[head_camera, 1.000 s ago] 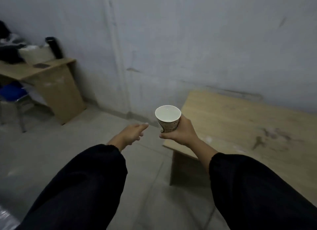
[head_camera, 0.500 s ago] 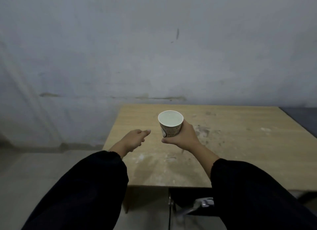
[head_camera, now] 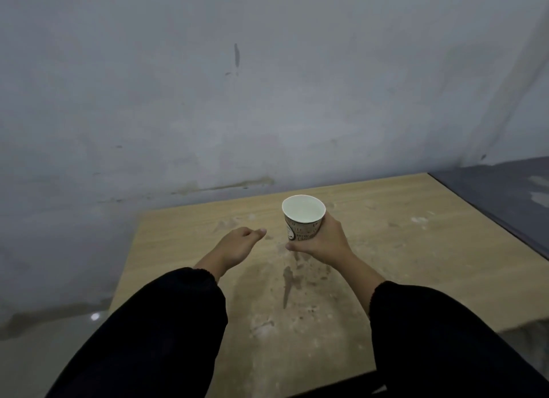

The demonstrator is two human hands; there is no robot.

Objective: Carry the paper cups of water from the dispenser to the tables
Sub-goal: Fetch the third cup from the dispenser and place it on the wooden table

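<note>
Filling the upper part of the head view, a scuffed grey wall rises directly behind a light wood table, whose top is blotched w/ pale dusty patches and one dark streak near its middle. A strip of dull floor shows left of the table; a darker grey surface lies off the table's far right corner, though what it is can't be made out. Two black sleeves reach out over the table's near edge. The left hand is held above the table's left half, loosely curled w/ nothing in it, palm down. The right hand is wrapped around a printed paper cup, gripping its lower body, approx. over the table's center. The cup is upright, its white interior showing pale liquid near the rim, apparently clear of the tabletop, just right of the left hand.
</note>
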